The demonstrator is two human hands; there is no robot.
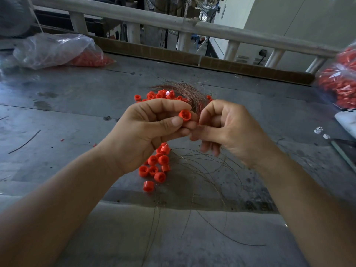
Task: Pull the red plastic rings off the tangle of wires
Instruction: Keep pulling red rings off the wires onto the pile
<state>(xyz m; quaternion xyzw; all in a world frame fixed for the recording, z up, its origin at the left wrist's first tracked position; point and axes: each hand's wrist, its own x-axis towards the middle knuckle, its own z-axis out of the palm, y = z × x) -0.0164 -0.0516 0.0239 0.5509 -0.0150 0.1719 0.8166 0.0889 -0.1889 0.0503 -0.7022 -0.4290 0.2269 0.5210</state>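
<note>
My left hand (152,130) pinches one red plastic ring (185,115) between thumb and fingers, raised above the grey table (67,105). My right hand (225,126) is close beside it with fingers curled, pinching thin wires that hang down from it. A bundle of coppery wires (185,91) lies behind the hands, with several red rings (159,95) heaped against it. Below the hands, thin loose wires (208,170) loop across the table, and several more red rings (156,166) lie in a cluster under my left wrist.
A clear plastic bag of red rings (57,51) lies at the back left, another bag of red rings (339,79) at the right edge. A white object (346,124) and small white bits (319,132) sit at the right. A wooden rail (173,22) borders the table's far side.
</note>
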